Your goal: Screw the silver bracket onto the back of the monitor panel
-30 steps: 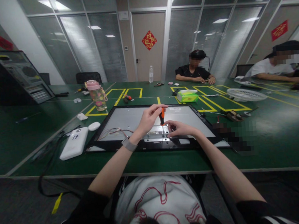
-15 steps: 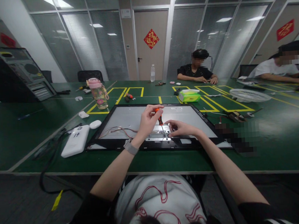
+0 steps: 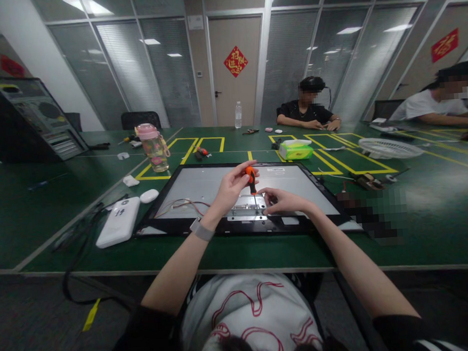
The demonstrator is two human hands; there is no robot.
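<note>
My left hand [image 3: 232, 189], with a grey watch on the wrist, has its fingers around the handle of an orange and black screwdriver [image 3: 252, 180]. The screwdriver stands nearly upright, its shaft running down to a silver metal bracket [image 3: 242, 209] on a large flat display panel [image 3: 194, 181]. My right hand [image 3: 282, 201] is curled at the bracket's right end, thumb and fingers resting against it close to the shaft. Thin wires [image 3: 188, 202] lie on the panel's grey back, to the left of the bracket. The screwdriver's tip is too small to make out.
On the left are a white power bank [image 3: 119, 222], a white oval case [image 3: 149, 196], a pink-lidded bottle [image 3: 153, 149] and a computer tower [image 3: 33, 117]. Ahead sits a green tissue pack [image 3: 295, 150]; a white fan grille [image 3: 390, 147] lies right. Two people sit across the table.
The fingers of my left hand have opened slightly and shifted around the screwdriver's handle, showing more of it. My right hand stays in place at the bracket.
</note>
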